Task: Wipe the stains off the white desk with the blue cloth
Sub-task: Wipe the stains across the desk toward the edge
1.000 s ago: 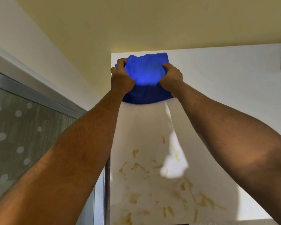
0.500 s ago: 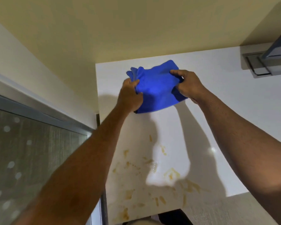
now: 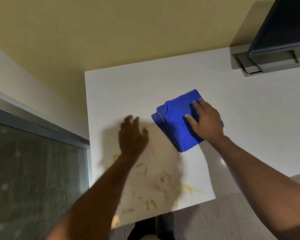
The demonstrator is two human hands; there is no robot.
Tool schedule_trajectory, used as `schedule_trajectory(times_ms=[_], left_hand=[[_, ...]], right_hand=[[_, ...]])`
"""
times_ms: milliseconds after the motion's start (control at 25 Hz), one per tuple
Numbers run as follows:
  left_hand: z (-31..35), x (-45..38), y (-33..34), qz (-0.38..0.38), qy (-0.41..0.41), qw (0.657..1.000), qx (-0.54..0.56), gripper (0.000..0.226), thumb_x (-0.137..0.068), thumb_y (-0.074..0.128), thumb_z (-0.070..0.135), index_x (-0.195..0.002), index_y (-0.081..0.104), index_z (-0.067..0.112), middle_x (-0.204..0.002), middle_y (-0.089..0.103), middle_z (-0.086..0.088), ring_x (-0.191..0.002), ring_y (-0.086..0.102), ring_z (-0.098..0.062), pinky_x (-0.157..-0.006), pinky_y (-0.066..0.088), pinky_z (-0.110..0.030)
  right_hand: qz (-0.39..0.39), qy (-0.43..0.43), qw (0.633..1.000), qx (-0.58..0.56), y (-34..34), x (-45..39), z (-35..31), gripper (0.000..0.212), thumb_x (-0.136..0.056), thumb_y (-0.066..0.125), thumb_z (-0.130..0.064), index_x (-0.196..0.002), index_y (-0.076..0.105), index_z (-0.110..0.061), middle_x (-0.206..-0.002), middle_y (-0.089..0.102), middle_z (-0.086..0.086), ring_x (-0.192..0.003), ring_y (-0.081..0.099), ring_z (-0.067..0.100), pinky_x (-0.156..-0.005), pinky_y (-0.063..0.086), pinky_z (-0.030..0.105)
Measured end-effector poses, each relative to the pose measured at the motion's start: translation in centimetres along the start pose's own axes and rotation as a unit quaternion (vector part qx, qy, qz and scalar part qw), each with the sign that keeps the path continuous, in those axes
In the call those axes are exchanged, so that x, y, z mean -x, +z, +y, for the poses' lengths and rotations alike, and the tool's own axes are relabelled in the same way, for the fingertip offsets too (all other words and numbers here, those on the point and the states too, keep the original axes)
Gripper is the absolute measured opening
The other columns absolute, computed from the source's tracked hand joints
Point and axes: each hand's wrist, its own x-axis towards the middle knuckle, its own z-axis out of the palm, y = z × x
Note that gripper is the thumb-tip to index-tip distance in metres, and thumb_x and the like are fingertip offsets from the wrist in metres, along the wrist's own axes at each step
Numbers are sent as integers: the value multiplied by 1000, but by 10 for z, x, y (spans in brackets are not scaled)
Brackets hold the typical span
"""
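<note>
A folded blue cloth (image 3: pixel 175 122) lies flat on the white desk (image 3: pixel 128 87). My right hand (image 3: pixel 206 120) rests palm down on the cloth's right half, fingers spread, pressing it to the desk. My left hand (image 3: pixel 132 135) hovers blurred just left of the cloth, fingers apart and holding nothing. Yellow-brown stains (image 3: pixel 156 181) are smeared over the near part of the desk, below the cloth and partly under my left forearm.
A dark monitor (image 3: pixel 282 26) on a grey base (image 3: pixel 249 64) stands at the desk's back right. A yellow wall runs behind the desk. A frosted glass panel (image 3: pixel 33 179) with a metal frame borders the left. Grey floor and my dark shoes (image 3: pixel 164 222) show below the desk's front edge.
The cloth went from being held up in both hands to lying flat on the desk. My left hand let go and moved left; my right hand now presses on top.
</note>
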Motion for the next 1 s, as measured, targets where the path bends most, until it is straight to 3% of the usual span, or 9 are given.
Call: schedule_trajectory(times_ms=[80, 200, 320, 520, 640, 720, 800, 840, 1000], left_hand=[[-58, -17, -20, 38, -14, 994, -96, 49, -91, 49, 32, -134, 52, 7, -145, 45, -20, -133, 42, -35, -104, 41, -46], [-136, -28, -41, -46, -39, 982, -179, 59, -101, 34, 39, -151, 26, 9, -160, 17, -21, -146, 19, -37, -114, 25, -51], [-166, -25, -29, -104, -82, 990, -52, 63, -103, 23, 46, -156, 2, 19, -164, 1, -8, -151, 1, -29, -121, 9, -47], [-165, -24, -3, 3, -138, 989, 46, 63, -99, 21, 58, -154, 0, 34, -165, 2, 1, -151, 2, -21, -121, 5, -39], [-165, -24, -3, 8, -140, 989, 36, 64, -96, 20, 65, -152, 0, 42, -165, 5, 2, -151, 6, -20, -120, 9, -41], [-164, -24, -4, 7, -147, 988, 39, 63, -95, 20, 66, -151, 0, 44, -164, 5, 2, -151, 8, -20, -120, 11, -43], [-164, -22, -2, 8, -149, 988, 32, 62, -95, 20, 66, -151, 1, 45, -164, 6, 2, -151, 10, -21, -120, 13, -46], [-164, -22, -3, 10, -148, 989, 29, 63, -95, 20, 66, -151, 1, 44, -164, 6, 2, -151, 10, -21, -121, 13, -46], [-165, -21, -3, 23, -145, 989, 21, 64, -95, 18, 67, -151, 1, 44, -165, 4, 2, -151, 10, -24, -120, 14, -48]], right_hand=[[-44, 14, 998, -29, 25, 6, -16, 86, -77, 34, -82, -146, 21, -33, -158, 18, 12, -142, 20, 38, -109, 21, 61], [-51, 42, 997, -38, 50, 2, -23, 100, -60, 29, -97, -144, 1, -49, -160, -5, 9, -145, -3, 38, -110, 1, 67], [-40, 60, 997, 0, 56, -18, -16, 100, -57, 20, -100, -142, 0, -51, -160, -10, 10, -144, -11, 39, -108, -5, 69], [-2, 78, 995, 63, 73, -36, -23, 75, -83, 6, -77, -148, 0, -39, -161, -2, 12, -145, -4, 41, -112, 1, 66], [32, -29, 998, 37, 80, -17, -71, 62, -95, 20, -58, -150, 15, -29, -160, 9, 10, -146, 6, 36, -117, 5, 53], [12, -215, 976, 23, 85, 22, -86, 57, -95, 30, -48, -147, 27, -26, -157, 21, 8, -144, 19, 33, -117, 14, 47], [-28, -358, 932, 42, 83, 57, -55, 56, -91, 37, -45, -145, 33, -28, -154, 31, 5, -142, 28, 27, -115, 20, 44], [-31, -365, 930, 21, 75, 54, -29, 58, -90, 39, -45, -145, 32, -29, -152, 34, 4, -140, 30, 28, -114, 21, 43], [25, -102, 994, 13, 61, -22, 8, 64, -95, 26, -50, -149, 17, -17, -156, 25, 12, -143, 22, 37, -114, 20, 55]])
